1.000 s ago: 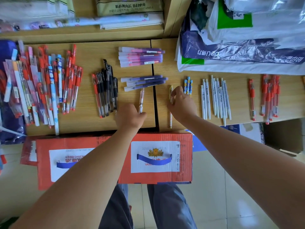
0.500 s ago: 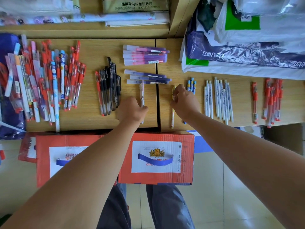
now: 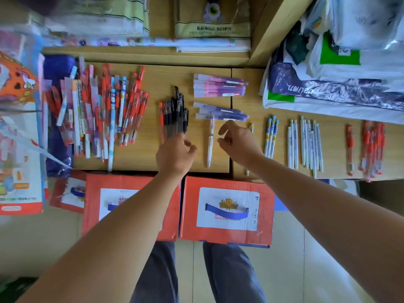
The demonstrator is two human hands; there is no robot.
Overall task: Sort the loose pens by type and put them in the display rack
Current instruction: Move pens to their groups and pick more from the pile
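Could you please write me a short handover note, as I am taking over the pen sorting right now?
Left hand: loosely curled, empty, at the near ends of the black pens.
Right hand: loosely curled, empty, beside a lone pen.
Done: purple pens, white pens and red pens lie grouped on the desk.
Left: the mixed pile is unsorted; no rack is in view, so nothing is racked.

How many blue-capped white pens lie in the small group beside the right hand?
3 blue-capped white pens, side by side between the right hand and the plain white pens; none seems hidden.
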